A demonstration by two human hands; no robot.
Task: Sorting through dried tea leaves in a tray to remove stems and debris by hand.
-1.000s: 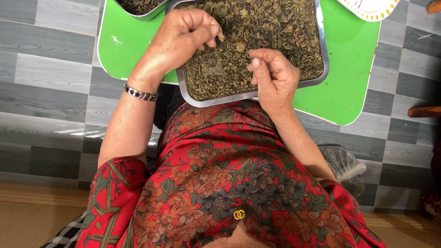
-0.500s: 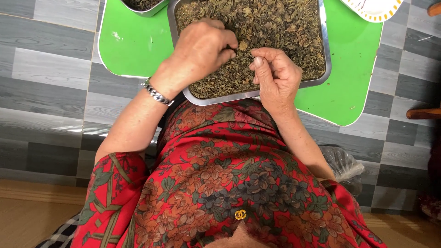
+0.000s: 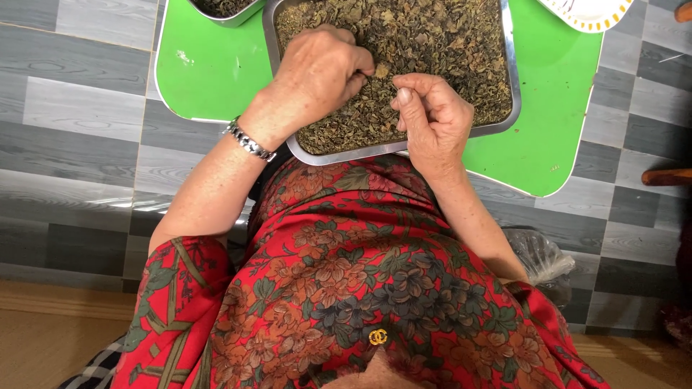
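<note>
A steel tray [image 3: 504, 68] full of dried brown-green leaves [image 3: 432, 43] sits on a low green table [image 3: 555, 108] in front of me. My left hand [image 3: 317, 72] lies over the near left part of the leaves, fingers curled and pinching into them; a metal bracelet [image 3: 249, 140] circles that wrist. My right hand [image 3: 432, 119] rests at the tray's near rim, fingers closed with the thumb pressed against the fingertips, apparently pinching a small bit of leaf.
A second metal container [image 3: 227, 11] with similar leaves stands at the table's top left. A white plate with a yellow rim [image 3: 587, 13] shows at the top right. A clear plastic bag [image 3: 540, 263] lies by my right elbow on grey floor tiles.
My left hand has moved right and down across the leaves toward my right hand. The right hand has stayed nearly in place at the tray's near edge.
</note>
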